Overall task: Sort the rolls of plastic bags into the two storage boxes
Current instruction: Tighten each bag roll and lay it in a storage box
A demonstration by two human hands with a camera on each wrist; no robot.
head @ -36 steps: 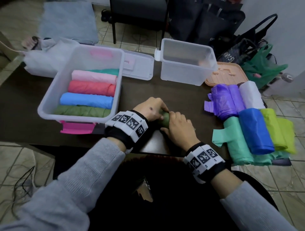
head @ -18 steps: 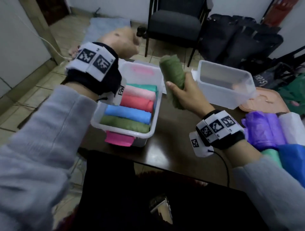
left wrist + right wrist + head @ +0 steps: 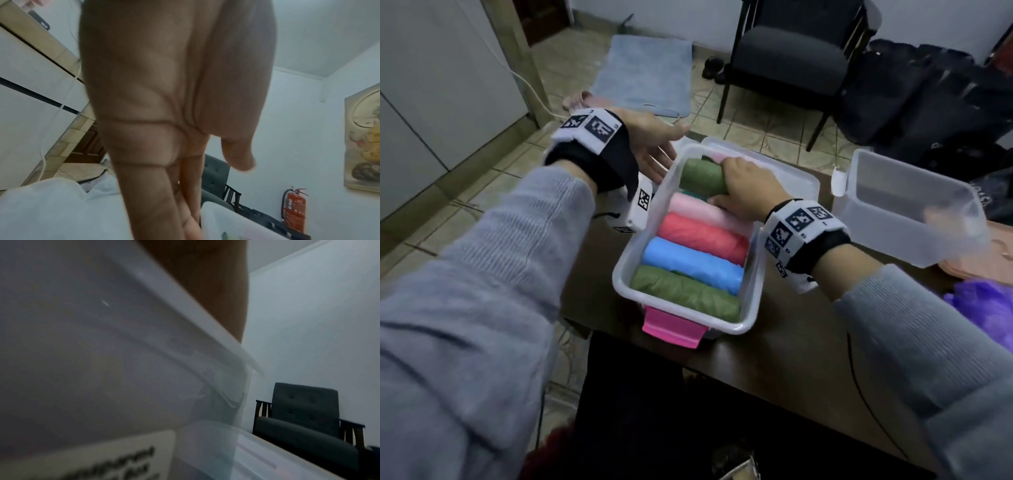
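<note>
Left hand hovered flat, fingers straight, empty, just beside left box far-left corner. Box held 4 rolls in a row: green, blue, red, pink. Right hand curled around olive-green roll at the box's far end. Right box stood apart; purple rolls farthest right.

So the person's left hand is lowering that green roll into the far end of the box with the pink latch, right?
Not quite: the head view shows the right hand gripping the green roll at the far end of the box. The left hand is open beside the box's rim.
</note>
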